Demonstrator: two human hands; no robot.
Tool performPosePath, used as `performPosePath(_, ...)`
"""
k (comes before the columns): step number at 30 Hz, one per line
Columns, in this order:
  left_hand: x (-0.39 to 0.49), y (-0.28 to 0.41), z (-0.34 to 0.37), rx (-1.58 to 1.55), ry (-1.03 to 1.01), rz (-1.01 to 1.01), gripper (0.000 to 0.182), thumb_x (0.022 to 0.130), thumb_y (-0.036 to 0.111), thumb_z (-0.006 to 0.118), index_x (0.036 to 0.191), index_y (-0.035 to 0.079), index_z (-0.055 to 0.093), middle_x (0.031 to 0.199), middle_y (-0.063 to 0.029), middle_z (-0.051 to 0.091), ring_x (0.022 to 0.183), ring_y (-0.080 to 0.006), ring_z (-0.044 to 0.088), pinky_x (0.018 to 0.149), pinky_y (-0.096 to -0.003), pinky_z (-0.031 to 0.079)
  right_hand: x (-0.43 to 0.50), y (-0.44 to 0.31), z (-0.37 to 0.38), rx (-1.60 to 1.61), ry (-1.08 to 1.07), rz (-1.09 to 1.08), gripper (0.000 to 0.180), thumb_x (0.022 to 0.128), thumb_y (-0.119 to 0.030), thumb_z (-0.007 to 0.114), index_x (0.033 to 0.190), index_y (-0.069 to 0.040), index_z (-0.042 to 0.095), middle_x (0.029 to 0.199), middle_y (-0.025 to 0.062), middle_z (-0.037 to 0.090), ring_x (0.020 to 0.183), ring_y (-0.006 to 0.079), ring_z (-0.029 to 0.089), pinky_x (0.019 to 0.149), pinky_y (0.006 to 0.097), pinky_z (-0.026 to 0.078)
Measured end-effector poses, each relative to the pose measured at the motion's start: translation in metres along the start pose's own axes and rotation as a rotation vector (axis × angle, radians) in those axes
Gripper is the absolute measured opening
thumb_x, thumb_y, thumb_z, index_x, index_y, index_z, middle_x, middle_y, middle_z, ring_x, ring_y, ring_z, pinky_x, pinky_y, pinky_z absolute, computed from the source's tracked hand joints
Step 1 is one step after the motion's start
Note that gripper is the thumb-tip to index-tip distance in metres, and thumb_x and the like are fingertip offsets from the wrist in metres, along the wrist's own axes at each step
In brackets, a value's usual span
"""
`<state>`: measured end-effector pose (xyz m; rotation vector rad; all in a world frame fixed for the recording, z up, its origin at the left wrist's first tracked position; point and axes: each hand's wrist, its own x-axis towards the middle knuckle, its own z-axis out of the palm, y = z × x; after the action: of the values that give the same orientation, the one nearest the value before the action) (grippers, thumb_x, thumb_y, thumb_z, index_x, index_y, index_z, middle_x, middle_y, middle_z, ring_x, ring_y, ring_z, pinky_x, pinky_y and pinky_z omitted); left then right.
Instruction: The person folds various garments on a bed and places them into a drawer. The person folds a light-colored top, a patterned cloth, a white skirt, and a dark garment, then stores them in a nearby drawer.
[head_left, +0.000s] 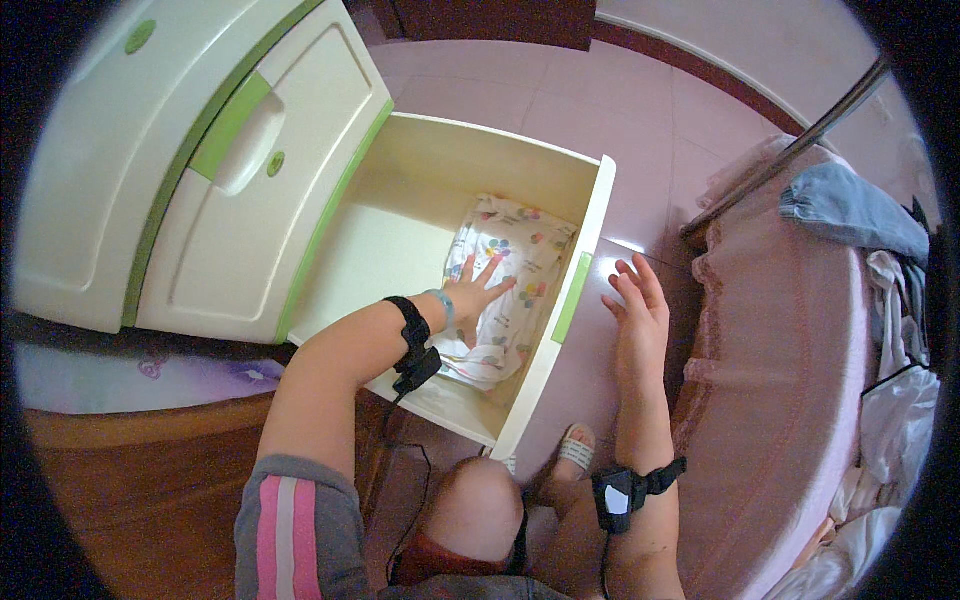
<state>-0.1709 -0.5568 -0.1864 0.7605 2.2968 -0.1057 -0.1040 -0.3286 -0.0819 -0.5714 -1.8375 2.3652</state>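
A cream plastic drawer (390, 240) is pulled out from a drawer cabinet (247, 202) with green trim. Against its front wall lies a folded white cloth (517, 262) printed with coloured balloon-like shapes. My left hand (478, 294) is spread over the cloth, palm down, and seems to rest on it. One end of the cloth is rumpled below that hand. Outside the drawer, my right hand (639, 304) hangs in the air with its fingers loosely bent and apart, holding nothing. It is nearest the green handle strip (572, 298) on the drawer front.
To the right stands a bed or table under a pink cover (780, 360), with jeans (847, 206) and other clothes along its far side. A metal pole (795, 142) slants above it. Wooden furniture (172, 480) is at lower left. Thin cables (425, 480) hang from straps on my arms.
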Motion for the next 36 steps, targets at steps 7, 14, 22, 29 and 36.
performPosePath(7, 0.001, -0.015, -0.010, -0.116, -0.121, 0.020, 0.124, 0.039, 0.038, 0.082, 0.137, 0.026, 0.007, 0.141, -0.0185, -0.006, 0.124, -0.0508, -0.004, 0.098, -0.0588, 0.017, -0.003, 0.002, -0.001, 0.009, -0.010, 0.007, 0.045, 0.083, -0.018, 0.054, 0.124, -0.005, 0.041, 0.117, 0.0095, 0.047, 0.101, 0.0180, 0.049, 0.081, 0.0302, 0.042)
performPosePath(14, -0.007, -0.029, -0.021, -0.119, -0.167, -0.046, 0.121, 0.040, 0.039, 0.081, 0.137, 0.026, 0.010, 0.142, -0.0153, -0.004, 0.128, -0.0418, -0.008, 0.098, -0.0590, 0.016, -0.007, -0.003, 0.000, 0.005, -0.008, 0.044, 0.047, 0.083, -0.017, 0.054, 0.126, -0.003, 0.039, 0.121, 0.0137, 0.046, 0.105, 0.0193, 0.048, 0.081, 0.0291, 0.042)
performPosePath(22, -0.001, -0.015, -0.009, 0.075, -0.239, 0.026, 0.117, 0.050, 0.036, 0.080, 0.137, 0.028, 0.003, 0.137, -0.0271, -0.012, 0.125, -0.0489, -0.004, 0.098, -0.0607, 0.009, -0.008, -0.004, -0.001, -0.004, -0.008, 0.054, 0.047, 0.083, -0.017, 0.054, 0.126, -0.003, 0.038, 0.122, 0.0145, 0.046, 0.107, 0.0199, 0.047, 0.081, 0.0292, 0.042)
performPosePath(29, 0.007, -0.035, 0.009, 0.068, -0.209, 0.183, 0.098, 0.059, 0.039, 0.073, 0.136, 0.023, 0.014, 0.138, -0.0260, 0.000, 0.123, -0.0505, 0.005, 0.096, -0.0565, 0.020, -0.005, 0.001, -0.003, 0.025, -0.021, 0.044, 0.048, 0.082, -0.017, 0.055, 0.125, -0.004, 0.039, 0.116, 0.0091, 0.047, 0.098, 0.0161, 0.049, 0.079, 0.0294, 0.044)
performPosePath(36, -0.021, -0.035, -0.051, -0.512, 0.150, 0.060, 0.036, 0.078, 0.030, 0.056, 0.101, 0.003, 0.060, 0.087, -0.0143, 0.063, 0.077, -0.0218, 0.059, 0.073, -0.0320, 0.046, -0.012, -0.005, 0.000, 0.086, 0.008, 0.085, 0.046, 0.083, -0.018, 0.053, 0.123, 0.000, 0.039, 0.111, 0.0091, 0.050, 0.096, 0.0161, 0.050, 0.076, 0.0293, 0.044)
